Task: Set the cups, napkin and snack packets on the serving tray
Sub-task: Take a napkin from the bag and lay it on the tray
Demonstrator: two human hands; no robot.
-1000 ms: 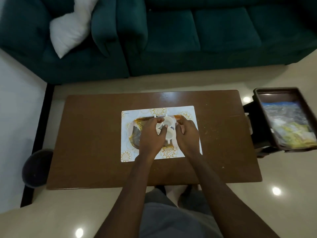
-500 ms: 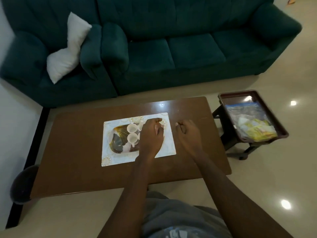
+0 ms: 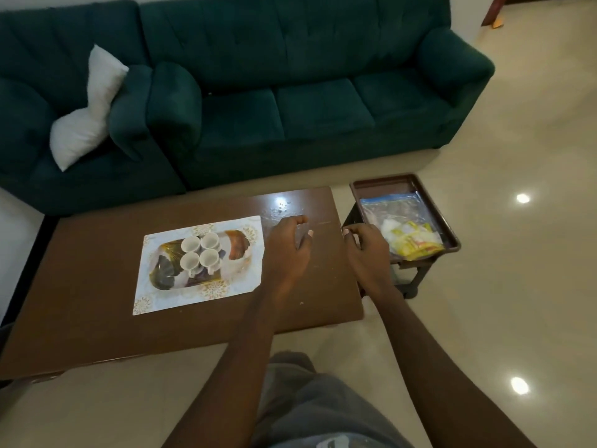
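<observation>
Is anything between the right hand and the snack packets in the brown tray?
Nothing visible does. The right hand hovers beside the yellow snack packets; only the brown tray's low rim lies between them.

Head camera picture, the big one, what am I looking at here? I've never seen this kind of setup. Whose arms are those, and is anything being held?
No machine here: a person wears one camera on the head, looking down at their own arms. The left hand and right hand hover near the right end of a brown table, fingers loosely curled, holding nothing. On the table lies a flat patterned tray with four white cups standing together. Beside the table, on a dark stool, a brown tray holds a clear bag and yellow packets.
</observation>
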